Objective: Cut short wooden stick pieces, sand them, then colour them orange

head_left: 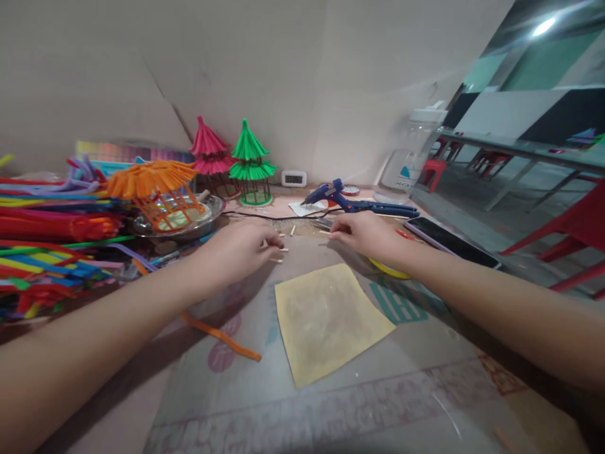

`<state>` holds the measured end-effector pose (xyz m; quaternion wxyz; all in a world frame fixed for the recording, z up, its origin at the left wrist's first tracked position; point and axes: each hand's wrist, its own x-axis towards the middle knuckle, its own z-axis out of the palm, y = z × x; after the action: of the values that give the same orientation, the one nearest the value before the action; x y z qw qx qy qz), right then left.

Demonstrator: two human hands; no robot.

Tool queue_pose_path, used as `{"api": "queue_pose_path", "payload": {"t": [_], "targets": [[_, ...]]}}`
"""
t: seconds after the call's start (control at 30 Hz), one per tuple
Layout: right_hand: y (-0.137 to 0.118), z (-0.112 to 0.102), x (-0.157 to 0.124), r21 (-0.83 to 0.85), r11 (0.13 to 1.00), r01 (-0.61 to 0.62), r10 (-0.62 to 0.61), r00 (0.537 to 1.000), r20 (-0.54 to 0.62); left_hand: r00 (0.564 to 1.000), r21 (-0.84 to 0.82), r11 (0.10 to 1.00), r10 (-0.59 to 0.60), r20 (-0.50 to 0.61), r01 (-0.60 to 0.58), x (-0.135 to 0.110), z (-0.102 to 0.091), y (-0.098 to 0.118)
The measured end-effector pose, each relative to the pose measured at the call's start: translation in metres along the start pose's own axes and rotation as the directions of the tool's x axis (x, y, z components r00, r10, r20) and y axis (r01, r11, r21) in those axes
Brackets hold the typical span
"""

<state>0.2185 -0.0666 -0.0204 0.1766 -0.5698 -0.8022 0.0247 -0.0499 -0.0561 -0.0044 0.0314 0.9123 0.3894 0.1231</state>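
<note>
Gripping short pale sticks (278, 260) between the curled fingers of the left hand (246, 244), between ten and eleven o'clock from the yellow sheet (331, 321). Pinching a single pale stick (324, 233) in the right hand (363, 232), toward one o'clock. At eleven, a loose stick (292, 231) on the surface (406, 372). Beyond, at twelve, a blue glue gun (328, 191); at two, a dark-screened phone (454, 243); at nine, an orange strip (227, 338).

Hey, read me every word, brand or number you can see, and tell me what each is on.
Clock: seems "11:05", though blurred.
Bottle: letters, too blurred to read.
Glue gun: label too small to read.
Work surface: teal and reddish print, too blurred to read.
</note>
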Motion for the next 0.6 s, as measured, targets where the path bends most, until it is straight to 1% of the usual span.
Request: {"api": "queue_pose_path", "payload": {"t": [0.03, 0.1, 0.23, 0.3, 0.43, 0.5, 0.6], "targets": [[-0.001, 0.003, 0.008, -0.056, 0.998, 0.018, -0.017, 1.000, 0.018, 1.000, 0.052, 0.999, 0.007, 0.000, -0.007, 0.000, -0.002, -0.003], [-0.005, 0.011, 0.023, -0.096, 0.994, 0.048, -0.045, 0.999, 0.026, 1.000, 0.133, 0.991, 0.010, -0.008, -0.009, -0.001, -0.005, -0.005], [-0.013, 0.026, 0.049, -0.141, 0.986, 0.094, -0.092, 0.996, 0.020, 0.999, 0.197, 0.980, -0.009, 0.037, 0.002, -0.004, -0.009, -0.003], [-0.015, 0.027, 0.055, -0.153, 0.981, 0.117, -0.115, 0.993, 0.017, 0.997, 0.201, 0.980, -0.019, 0.076, 0.003, -0.005, -0.010, -0.001], [-0.014, 0.019, 0.058, -0.152, 0.976, 0.154, -0.158, 0.987, -0.010, 0.992, 0.191, 0.981, -0.039, 0.124, 0.015, -0.006, -0.011, -0.001], [-0.013, 0.016, 0.060, -0.141, 0.967, 0.214, -0.216, 0.976, -0.001, 0.992, 0.187, 0.982, -0.043, 0.118, 0.021, -0.005, -0.010, -0.002], [-0.012, 0.022, 0.065, -0.089, 0.925, 0.369, -0.364, 0.929, 0.062, 0.993, 0.190, 0.982, -0.040, 0.112, 0.019, -0.005, -0.008, -0.003]]}}
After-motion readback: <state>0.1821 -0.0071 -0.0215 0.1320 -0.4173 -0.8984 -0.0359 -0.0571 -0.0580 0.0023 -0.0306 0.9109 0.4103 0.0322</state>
